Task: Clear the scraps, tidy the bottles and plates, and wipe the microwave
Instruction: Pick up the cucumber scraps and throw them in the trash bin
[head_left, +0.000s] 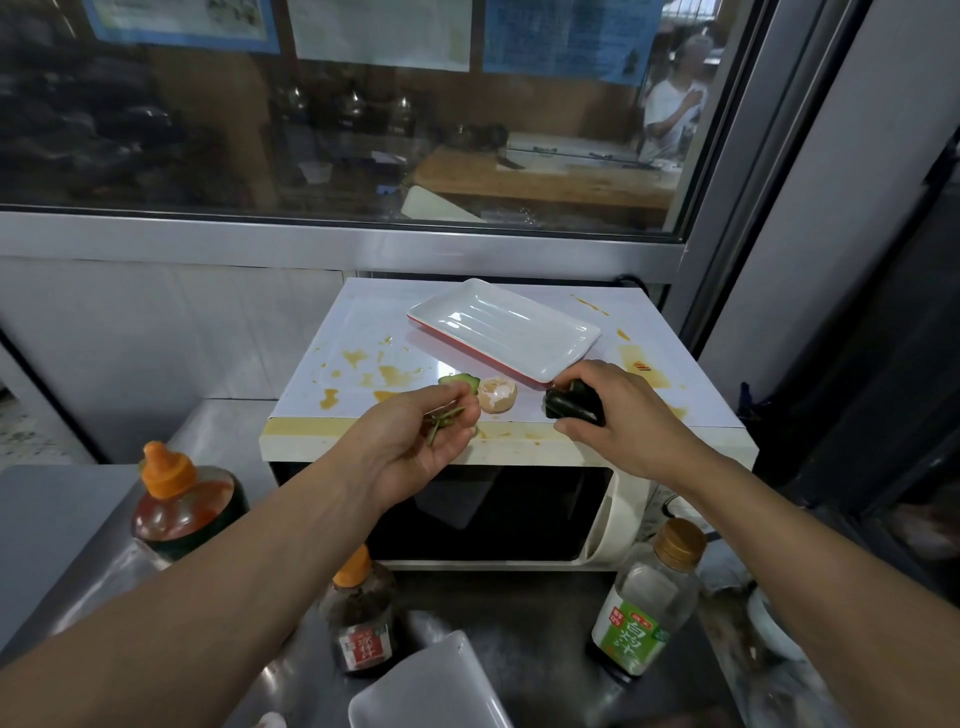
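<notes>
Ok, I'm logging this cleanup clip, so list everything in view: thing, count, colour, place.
microwave: 1, cream, on steel counter
sauce stains: several, orange, on microwave top
tray: 1, white with red underside, on microwave top, rear
eggshell: 1, tan, near top's front edge
cucumber slice: 1, green, left of eggshell
cucumber piece: 1, dark green, in right hand
green stems: few, in left hand
bottles: 3; red sauce left, dark sauce centre, clear green-labelled right, on counter
white plate: 1, bottom edge
left hand: pinches stems
right hand: grips cucumber piece
</notes>
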